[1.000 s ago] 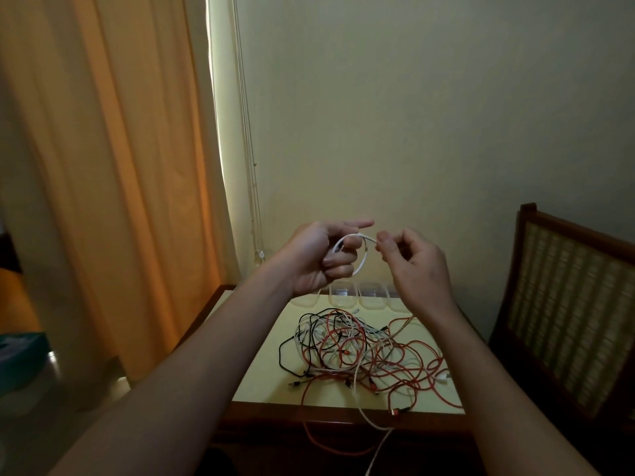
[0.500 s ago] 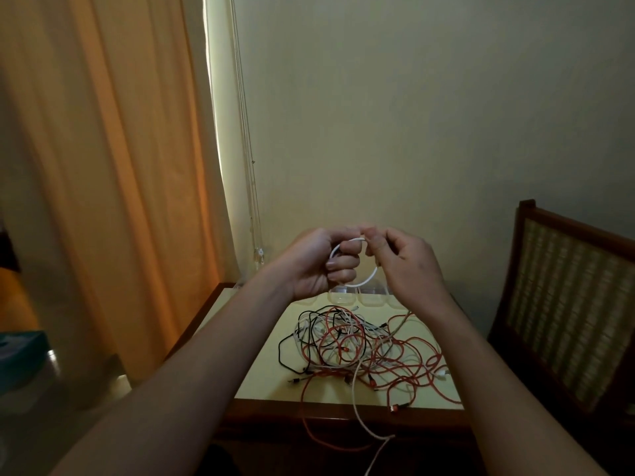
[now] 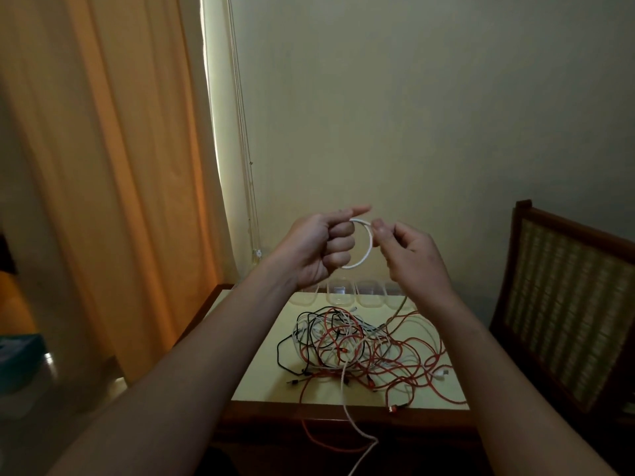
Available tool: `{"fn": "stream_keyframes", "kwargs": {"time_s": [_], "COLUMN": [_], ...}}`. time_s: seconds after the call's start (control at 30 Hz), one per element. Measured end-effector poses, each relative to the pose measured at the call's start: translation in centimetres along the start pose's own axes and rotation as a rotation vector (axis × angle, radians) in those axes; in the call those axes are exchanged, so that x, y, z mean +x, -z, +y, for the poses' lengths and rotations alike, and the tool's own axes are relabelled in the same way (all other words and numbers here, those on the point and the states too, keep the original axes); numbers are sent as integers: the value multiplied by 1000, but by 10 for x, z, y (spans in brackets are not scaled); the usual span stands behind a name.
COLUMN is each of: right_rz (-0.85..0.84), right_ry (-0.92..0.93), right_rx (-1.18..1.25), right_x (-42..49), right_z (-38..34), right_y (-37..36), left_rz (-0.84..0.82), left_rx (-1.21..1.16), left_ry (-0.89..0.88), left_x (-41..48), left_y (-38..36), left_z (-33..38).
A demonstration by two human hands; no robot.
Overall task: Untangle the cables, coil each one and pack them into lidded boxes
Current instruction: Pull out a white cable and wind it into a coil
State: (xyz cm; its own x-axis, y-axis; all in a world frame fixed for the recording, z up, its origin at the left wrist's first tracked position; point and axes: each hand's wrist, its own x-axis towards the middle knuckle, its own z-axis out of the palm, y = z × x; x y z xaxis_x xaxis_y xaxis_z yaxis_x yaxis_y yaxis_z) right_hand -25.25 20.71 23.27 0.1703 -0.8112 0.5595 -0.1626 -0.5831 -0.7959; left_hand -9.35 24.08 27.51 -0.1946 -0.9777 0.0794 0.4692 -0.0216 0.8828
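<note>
Head cam view from my end: both hands are up in front of the wall, working one white cable [image 3: 369,250] that's bent into a single round loop, thin and braided-looking. Left hand [image 3: 318,250] has its lower fingers curled around the loop's left side, with the index finger sticking straight out. Right hand [image 3: 410,257] pinches the loop's right side between thumb and fingertip, other fingers loosely bent. From under the right hand a strand drops toward the pile.

The pile – a tangle of cables [image 3: 360,348] – sits on the yellow-topped table [image 3: 261,379] below the hands. Three colours: red, white, black. Red takes up the most space; I can't count individual cables in that mess. One red strand [image 3: 330,444] and one white strand [image 3: 348,415] hang over the front edge.

Four clear boxes [image 3: 369,297] line the table's back edge, partly behind the hands. Plugs are too small to read any writing.
</note>
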Motion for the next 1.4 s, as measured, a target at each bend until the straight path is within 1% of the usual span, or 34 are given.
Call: {"fn": "stream_keyframes", "kwargs": {"time_s": [0.13,0.27,0.47,0.57,0.63,0.73,0.83,0.97,1.1,1.17,1.23,1.3,1.4], "right_rz": [15,67,95,109,114,111,112,128,130,113,103,135,232], "right_ry": [-65,-107,-80,19,92,181,258,310,359,369,373,339,217], "right_rx": [22,80,-89,-259,-329,-375,-398,-417,-410,-357,-316,-285,-208], "right_x": [-2,-2,-3,-5,-6,-5,-6,-6,-3,-4,-6,-6,-4], "right_z": [11,20,32,31,27,20,13,6,-3,-10,-16,-16,-12], "right_y": [20,36,41,34,27,18,13,9,6,5,4,3,7], "left_rz": [-1,46,202,250,288,339,300,233,125,119,119,92,39], "left_rx": [-238,-372,-485,-401,-252,40,277,544,659,728,745,672,418], "left_ry": [-43,-74,-161,-225,-282,-387,-451,-427,-319,-271,-224,-175,-86], "left_x": [0,-2,0,6,8,9,6,2,-2,-2,-2,-2,-3], "left_y": [8,17,23,23,22,18,11,3,-9,-11,-11,-11,-10], "left_z": [19,31,36,31,28,20,12,3,-8,-13,-14,-13,-7]}}
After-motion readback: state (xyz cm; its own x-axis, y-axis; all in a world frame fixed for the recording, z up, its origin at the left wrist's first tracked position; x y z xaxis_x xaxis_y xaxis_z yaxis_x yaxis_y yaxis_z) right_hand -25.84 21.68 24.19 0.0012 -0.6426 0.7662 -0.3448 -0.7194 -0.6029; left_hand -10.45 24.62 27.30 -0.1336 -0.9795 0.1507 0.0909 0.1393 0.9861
